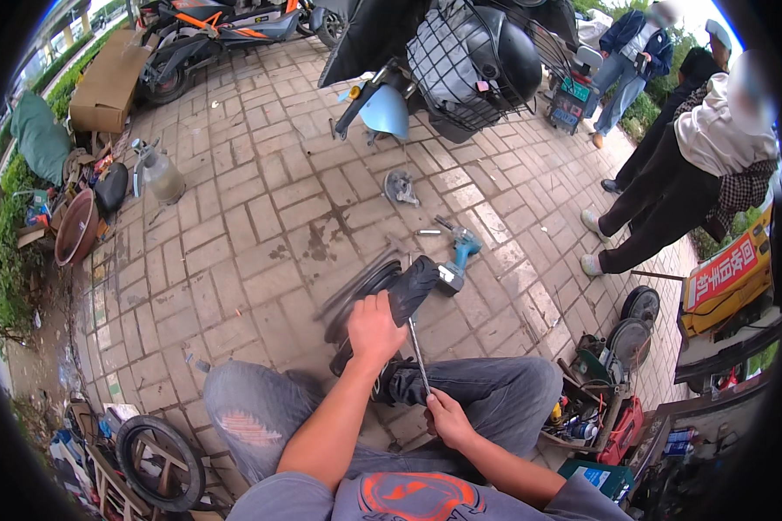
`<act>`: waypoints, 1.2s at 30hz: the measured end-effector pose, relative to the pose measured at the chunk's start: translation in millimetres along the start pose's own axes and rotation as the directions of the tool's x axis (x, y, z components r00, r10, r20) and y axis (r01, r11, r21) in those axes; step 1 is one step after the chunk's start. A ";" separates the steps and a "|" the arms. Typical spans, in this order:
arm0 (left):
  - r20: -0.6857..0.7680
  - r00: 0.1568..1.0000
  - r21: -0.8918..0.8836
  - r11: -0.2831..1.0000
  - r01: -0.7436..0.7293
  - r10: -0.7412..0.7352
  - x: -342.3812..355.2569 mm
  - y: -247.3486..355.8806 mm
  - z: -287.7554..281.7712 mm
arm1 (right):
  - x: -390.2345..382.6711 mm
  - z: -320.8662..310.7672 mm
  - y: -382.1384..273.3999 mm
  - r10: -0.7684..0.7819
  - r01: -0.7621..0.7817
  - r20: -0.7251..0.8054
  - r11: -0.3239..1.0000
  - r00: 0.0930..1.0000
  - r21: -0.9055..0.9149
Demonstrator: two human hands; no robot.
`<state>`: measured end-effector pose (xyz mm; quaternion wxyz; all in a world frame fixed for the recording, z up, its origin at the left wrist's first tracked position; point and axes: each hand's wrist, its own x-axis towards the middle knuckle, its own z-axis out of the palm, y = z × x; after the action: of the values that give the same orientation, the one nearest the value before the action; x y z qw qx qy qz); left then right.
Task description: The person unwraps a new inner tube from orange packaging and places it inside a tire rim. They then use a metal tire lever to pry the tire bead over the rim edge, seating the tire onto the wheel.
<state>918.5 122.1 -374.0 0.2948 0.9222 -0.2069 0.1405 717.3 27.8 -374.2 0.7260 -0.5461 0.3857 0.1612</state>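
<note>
My right hand is closed around the lower end of a long, thin metal bar. The bar's far end runs up beside a black shoe on my foot. My left hand lies against that shoe with its fingers curled; what it grips is hidden. A black-tyred wheel is low on the ground just left of the shoe, partly covered by my hand and foot. To the right of the shoe lies a teal cordless power tool, with a small metal cylinder near it.
A metal part lies ahead on the paving. Parked scooters stand beyond. People stand at right, near a toolbox. A loose tyre rests at lower left; a grey sprayer can and brown basin stand further left.
</note>
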 end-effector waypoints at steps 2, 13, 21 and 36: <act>0.022 1.000 -0.030 0.999 0.023 -0.023 -1.2 2.1 -1.7 | -27.5 3.1 -21.4 -0.045 0.046 0.018 0.995 0.999 -0.088; 0.146 0.989 -0.113 0.992 0.051 -0.034 -26.7 7.7 -1.2 | -86.0 -58.4 -207.4 0.166 -0.073 0.003 0.450 0.986 -0.890; 0.281 0.944 -0.368 0.890 0.271 -0.171 18.3 -17.4 -18.7 | 41.5 -33.6 -81.6 0.019 -0.041 -0.062 0.932 0.998 -0.361; 0.455 0.881 -0.726 0.627 0.283 0.130 23.6 -19.8 30.5 | 210.6 44.4 -11.8 -0.360 0.312 -0.088 0.631 0.929 0.710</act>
<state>952.5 111.4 -398.6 0.6092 0.7177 -0.2706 -0.2013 879.1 24.9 -516.6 0.9086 -0.2786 0.2862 -0.1222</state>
